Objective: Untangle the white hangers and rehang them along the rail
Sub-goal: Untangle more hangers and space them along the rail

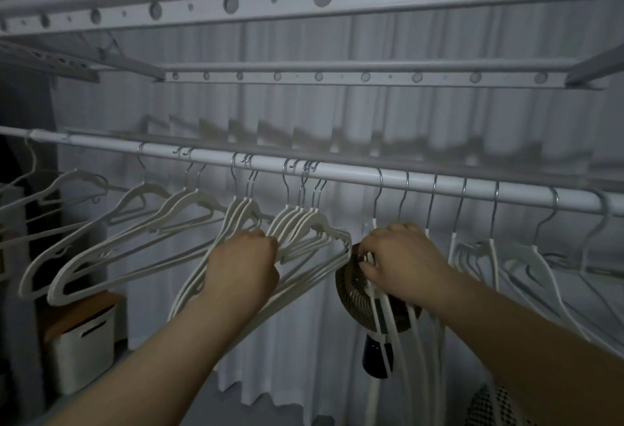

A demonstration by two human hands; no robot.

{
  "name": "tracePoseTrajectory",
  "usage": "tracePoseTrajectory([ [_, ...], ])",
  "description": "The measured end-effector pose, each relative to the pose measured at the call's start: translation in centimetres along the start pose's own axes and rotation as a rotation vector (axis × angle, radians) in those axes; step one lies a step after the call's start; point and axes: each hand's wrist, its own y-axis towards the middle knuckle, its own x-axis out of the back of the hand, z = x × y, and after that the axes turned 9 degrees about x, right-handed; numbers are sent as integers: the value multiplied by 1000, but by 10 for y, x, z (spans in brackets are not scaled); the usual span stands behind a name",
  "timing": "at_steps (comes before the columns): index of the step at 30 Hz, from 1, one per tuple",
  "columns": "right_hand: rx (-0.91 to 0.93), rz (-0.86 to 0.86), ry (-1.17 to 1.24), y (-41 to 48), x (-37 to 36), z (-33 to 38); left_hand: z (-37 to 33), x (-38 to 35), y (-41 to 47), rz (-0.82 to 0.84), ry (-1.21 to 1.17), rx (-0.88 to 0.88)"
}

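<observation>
Dim light; white hangers (305, 223) hang by their hooks in tight bunches on the rail (354, 177), shoulders overlapping. The left hand (241, 258) has its fingers curled into the middle bunch, and the right hand (403, 256) has its fingers closed over the tops of the next few hangers, in front of a small fan (353, 294). Risk, as I judge it: pulling the bunches apart while their bars are interlocked could drag neighbouring hooks off the rail and drop hangers, or swing one into the fan.
</observation>
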Motion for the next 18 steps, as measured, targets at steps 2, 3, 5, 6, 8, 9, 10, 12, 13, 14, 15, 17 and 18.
tracePoseTrajectory([
  [2,1,-11,14,-2,-1,-1,-1,1,2,-18,-9,9],
  [3,2,-14,17,-3,-1,-2,-2,1,3,-22,-12,13],
  [5,5,-12,17,-5,-2,-4,-4,2,6,-20,-15,11],
  [6,7,-8,15,-5,-2,-6,-6,3,8,-8,-24,9],
  [8,3,1,12,-7,-3,-8,-10,4,13,30,-68,15],
  [9,-1,3,11,-8,-4,-10,-11,5,16,50,-104,21],
  [10,-5,6,10,-9,-4,-12,-13,7,20,69,-143,25],
  [12,-11,15,22,-12,-4,-16,-16,9,27,114,-214,26],
  [13,-11,20,34,-13,-4,-18,-18,10,30,140,-246,28],
  [14,-10,23,45,-15,-3,-20,-21,10,31,166,-273,25],
  [15,-7,26,53,-16,-3,-21,-24,10,33,188,-295,19],
  [17,2,28,60,-19,-4,-24,-32,8,34,218,-324,11],
  [18,6,28,61,-20,-4,-25,-35,6,34,224,-335,15],
])
